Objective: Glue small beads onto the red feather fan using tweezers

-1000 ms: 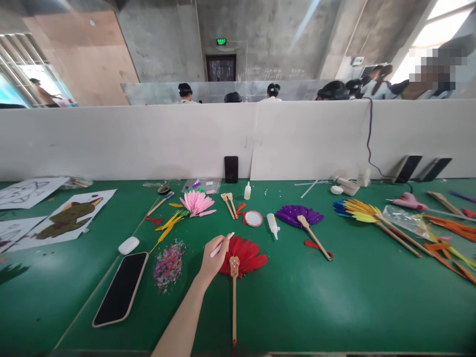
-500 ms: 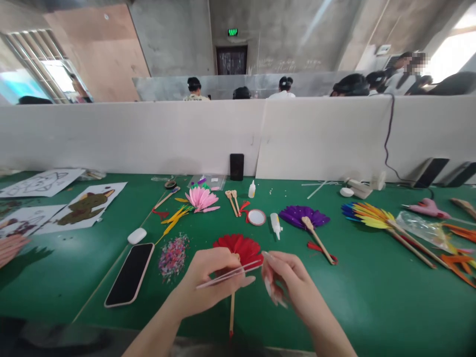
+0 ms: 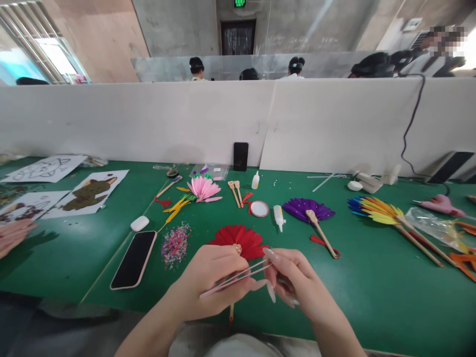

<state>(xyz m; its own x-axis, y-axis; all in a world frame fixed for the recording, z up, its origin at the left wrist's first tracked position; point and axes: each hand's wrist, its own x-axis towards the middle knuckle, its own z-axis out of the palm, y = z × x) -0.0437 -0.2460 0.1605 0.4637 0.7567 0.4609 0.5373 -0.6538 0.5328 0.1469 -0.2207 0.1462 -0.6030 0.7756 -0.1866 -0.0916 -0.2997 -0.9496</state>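
My left hand (image 3: 208, 283) is closed around thin pale tweezers (image 3: 238, 278) that point right. My right hand (image 3: 293, 285) is pinched at the tweezers' tips, fingers curled. Both hands hover over the green table (image 3: 372, 297) just in front of a red feather fan (image 3: 238, 237) whose wooden stick (image 3: 231, 312) runs toward me under my hands. A pile of coloured confetti (image 3: 174, 245) lies left of the fan.
A black phone (image 3: 134, 259) and white case (image 3: 140, 223) lie at left. Behind are a pink feather fan (image 3: 204, 189), a glue bottle (image 3: 278, 217), a round lid (image 3: 259, 208), a purple fan (image 3: 307, 210) and a rainbow fan (image 3: 375, 210). Another person's hand (image 3: 13, 235) rests far left.
My right hand came into view and met the tweezers' tips. Both hands drew nearer to me, in front of the red fan. The camera tilted down.
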